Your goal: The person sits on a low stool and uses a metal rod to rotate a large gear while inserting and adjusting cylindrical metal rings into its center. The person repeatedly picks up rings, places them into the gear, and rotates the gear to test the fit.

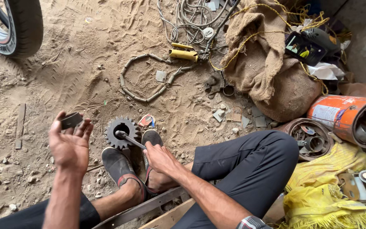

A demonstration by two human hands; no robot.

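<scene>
Sandy, footprint-marked ground spreads under the seated person, and the work sits right at their feet. Their right hand (161, 157) is closed around the handle of a metal tool (128, 138), whose head is set into the bore of a dark toothed gear (122, 132) standing on edge just beyond the fingers, braced against the toes of two dark slippers (123, 166). The left hand (70, 142) is raised off to the side, palm up, its fingertips pinching a short dark ring or sleeve (71, 120) held clear of the gear. To my eye the job at the gear will go best if the feet keep it pinned so it cannot roll, with the tool kept square in the bore instead of levering at an angle, which could let it slip toward the foot. Farther out from the right hand lie scattered metal scraps, a looped length of ribbed hose (145, 78) and a yellow-handled tool (183, 53) by tangled cable. Beyond the bent knee are a burlap sack (272, 72), an orange drum (344, 116) on its side and a yellow bag (327, 191); a wheel (15, 25) stands far past the left hand
</scene>
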